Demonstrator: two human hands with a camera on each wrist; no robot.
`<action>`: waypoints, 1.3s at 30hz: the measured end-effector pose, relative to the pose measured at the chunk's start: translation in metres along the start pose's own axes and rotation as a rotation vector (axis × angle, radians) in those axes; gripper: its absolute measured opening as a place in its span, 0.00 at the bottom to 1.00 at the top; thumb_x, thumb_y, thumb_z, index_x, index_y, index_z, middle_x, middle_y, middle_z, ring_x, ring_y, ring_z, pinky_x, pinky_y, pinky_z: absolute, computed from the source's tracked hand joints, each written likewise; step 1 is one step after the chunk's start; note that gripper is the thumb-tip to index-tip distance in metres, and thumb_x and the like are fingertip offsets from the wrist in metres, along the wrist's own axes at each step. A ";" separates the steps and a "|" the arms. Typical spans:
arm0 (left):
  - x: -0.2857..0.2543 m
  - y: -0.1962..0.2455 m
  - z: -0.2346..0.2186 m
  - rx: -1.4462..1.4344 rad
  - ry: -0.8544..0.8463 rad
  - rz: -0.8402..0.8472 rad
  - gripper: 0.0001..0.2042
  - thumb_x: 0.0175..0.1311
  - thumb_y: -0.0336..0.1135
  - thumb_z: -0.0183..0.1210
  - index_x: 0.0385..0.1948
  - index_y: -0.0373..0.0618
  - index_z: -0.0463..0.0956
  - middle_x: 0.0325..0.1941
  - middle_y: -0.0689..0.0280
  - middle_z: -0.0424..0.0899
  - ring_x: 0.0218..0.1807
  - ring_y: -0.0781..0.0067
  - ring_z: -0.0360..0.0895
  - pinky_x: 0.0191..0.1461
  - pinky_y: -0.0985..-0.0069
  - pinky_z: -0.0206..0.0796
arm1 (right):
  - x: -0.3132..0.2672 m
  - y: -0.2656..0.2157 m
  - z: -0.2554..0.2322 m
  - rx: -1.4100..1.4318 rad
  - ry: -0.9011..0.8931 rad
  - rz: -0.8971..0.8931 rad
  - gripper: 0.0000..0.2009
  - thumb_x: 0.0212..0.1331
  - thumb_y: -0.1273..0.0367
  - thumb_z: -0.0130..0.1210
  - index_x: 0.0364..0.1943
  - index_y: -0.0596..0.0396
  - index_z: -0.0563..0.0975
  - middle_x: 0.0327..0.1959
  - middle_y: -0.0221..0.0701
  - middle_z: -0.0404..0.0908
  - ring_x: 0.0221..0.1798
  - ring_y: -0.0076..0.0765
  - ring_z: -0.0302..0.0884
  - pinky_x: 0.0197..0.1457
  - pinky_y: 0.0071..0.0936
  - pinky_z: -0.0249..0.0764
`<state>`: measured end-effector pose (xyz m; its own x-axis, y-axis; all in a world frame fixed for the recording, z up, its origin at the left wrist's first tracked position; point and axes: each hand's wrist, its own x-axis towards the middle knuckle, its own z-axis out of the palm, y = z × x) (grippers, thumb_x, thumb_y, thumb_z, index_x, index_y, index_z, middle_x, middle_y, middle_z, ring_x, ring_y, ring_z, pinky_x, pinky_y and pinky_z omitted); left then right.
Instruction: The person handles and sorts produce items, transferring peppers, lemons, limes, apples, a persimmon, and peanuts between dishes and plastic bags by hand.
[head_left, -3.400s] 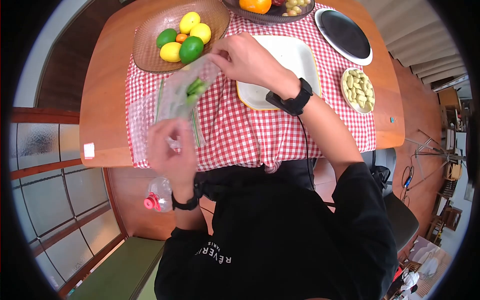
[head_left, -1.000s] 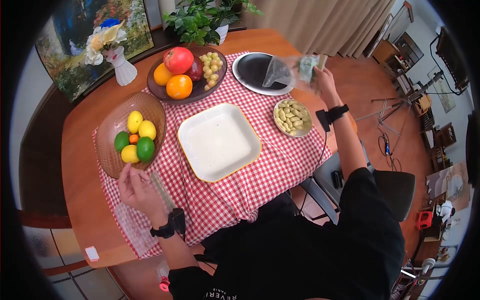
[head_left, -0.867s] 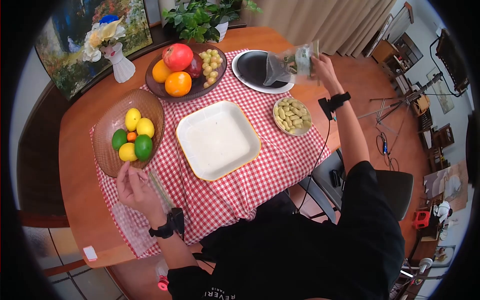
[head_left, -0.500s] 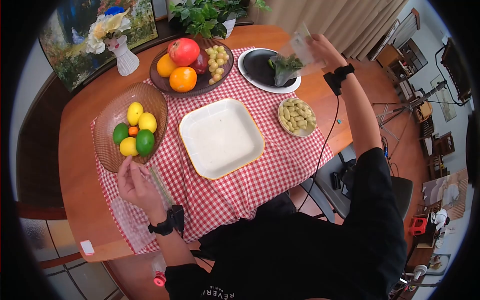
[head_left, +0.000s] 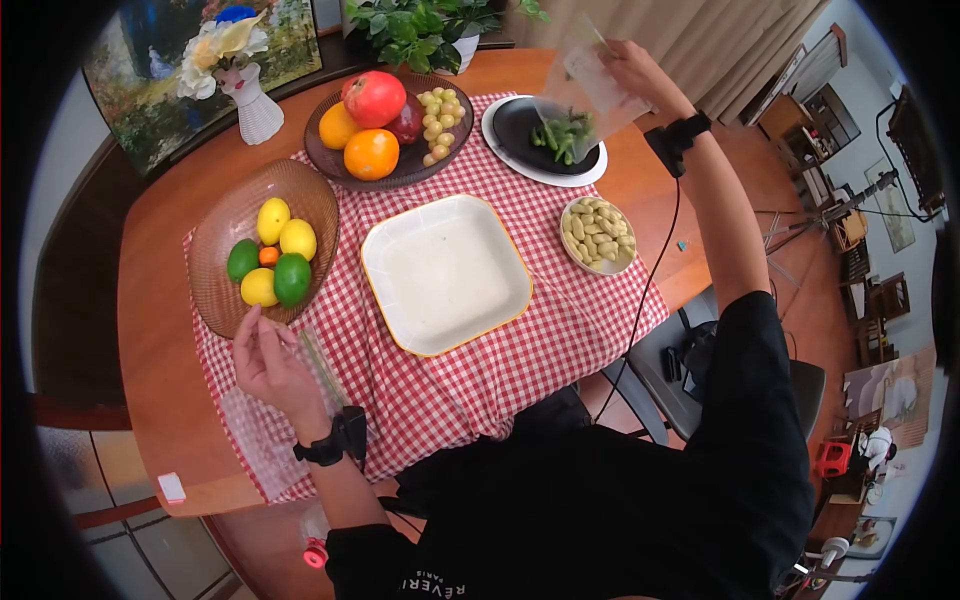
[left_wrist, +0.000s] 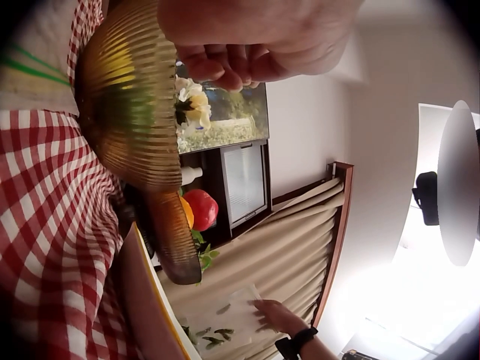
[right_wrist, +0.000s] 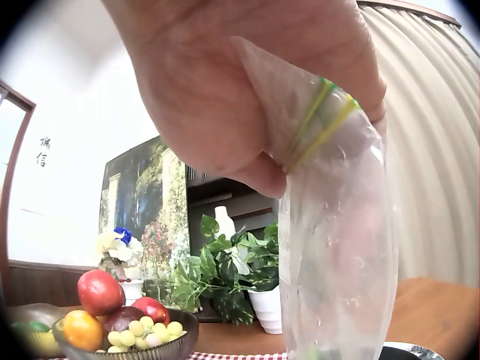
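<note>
My right hand (head_left: 632,75) pinches a clear zip bag (head_left: 585,85) at its top, over the far right of the table. Several slim green pods (head_left: 563,137) show at the bag's low end, overlapping the black plate (head_left: 515,135) in the head view. Up close in the right wrist view, the yellow-green zip strip (right_wrist: 322,127) sits beside the thumb. My left hand (head_left: 280,375) hovers near the ribbed amber bowl (head_left: 215,290), fingers loosely bent, holding nothing visible. Beneath it, another clear zip bag (head_left: 262,445) lies flat on the checked cloth.
A white yellow-rimmed dish (head_left: 445,275) stands mid-table, with a bowl of pale green-yellow pods (head_left: 598,235) to its right. Lemons (head_left: 272,222) and green fruits fill part of the amber bowl. Behind are a dark fruit bowl (head_left: 325,165), a vase (head_left: 258,112) and a potted plant (head_left: 410,35).
My right hand has carried the bag from the near left to above the black plate, then raised and tilted it. The green pods have slid to its low end. My left hand has stayed near the amber bowl lately.
</note>
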<state>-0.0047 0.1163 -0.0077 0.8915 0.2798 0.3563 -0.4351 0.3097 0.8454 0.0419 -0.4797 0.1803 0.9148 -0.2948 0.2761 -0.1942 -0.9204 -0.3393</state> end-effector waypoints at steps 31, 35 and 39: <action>0.000 -0.004 -0.002 -0.024 -0.004 0.009 0.12 0.76 0.22 0.55 0.56 0.28 0.79 0.34 0.65 0.79 0.34 0.79 0.73 0.40 0.82 0.66 | -0.017 -0.018 -0.030 -0.180 0.110 0.026 0.19 0.64 0.56 0.59 0.42 0.60 0.87 0.34 0.51 0.88 0.42 0.59 0.88 0.50 0.48 0.81; -0.002 -0.001 -0.003 -0.030 -0.017 -0.005 0.12 0.76 0.22 0.55 0.56 0.28 0.79 0.35 0.65 0.79 0.34 0.79 0.74 0.40 0.82 0.66 | -0.024 -0.018 -0.031 -0.176 0.186 0.032 0.19 0.64 0.57 0.58 0.42 0.60 0.87 0.35 0.52 0.88 0.43 0.61 0.87 0.51 0.48 0.81; -0.004 -0.001 0.000 -0.034 -0.016 0.003 0.12 0.76 0.22 0.55 0.56 0.28 0.79 0.36 0.65 0.79 0.34 0.79 0.74 0.40 0.82 0.66 | -0.021 -0.018 -0.028 -0.203 0.192 -0.023 0.19 0.64 0.57 0.58 0.44 0.60 0.87 0.37 0.54 0.87 0.44 0.64 0.86 0.52 0.50 0.81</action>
<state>-0.0076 0.1152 -0.0101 0.8921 0.2659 0.3653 -0.4414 0.3397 0.8305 0.0160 -0.4635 0.2057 0.8398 -0.2983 0.4535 -0.2585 -0.9544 -0.1492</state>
